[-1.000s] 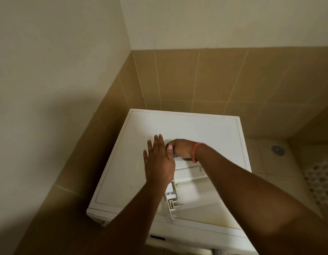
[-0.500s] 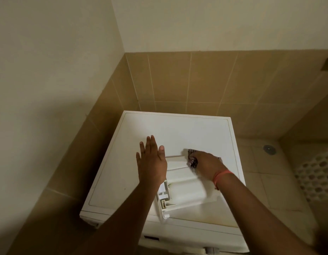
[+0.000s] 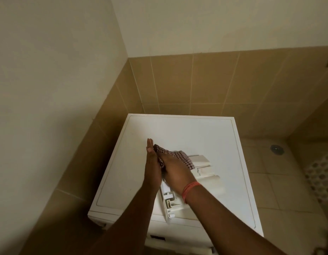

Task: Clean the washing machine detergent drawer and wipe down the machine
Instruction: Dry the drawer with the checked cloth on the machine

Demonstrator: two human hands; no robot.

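From the head camera I can read no brand, label or lettering anywhere; the front panel of the washing machine is only a sliver at the bottom of the view, with a small dark slot whose marking I cannot make out. The machine's white top runs close to the tiled wall at its far edge and close to the left wall along its left edge, so those two sides are tight, while the right edge drops off to open tiled floor with a round drain and a white perforated mat further right. The far half of the top is bare white surface. The detergent drawer lies on the top, right of centre, its front end near the machine's front edge and its body angled away to the right. My left hand stands on edge with fingers straight and together, thumb side up, its palm against the checked cloth. My right hand lies over the drawer, fingers curled round the cloth and bunching it against the left palm; an orange band circles that wrist. Both forearms come in from the bottom edge and meet over the drawer.
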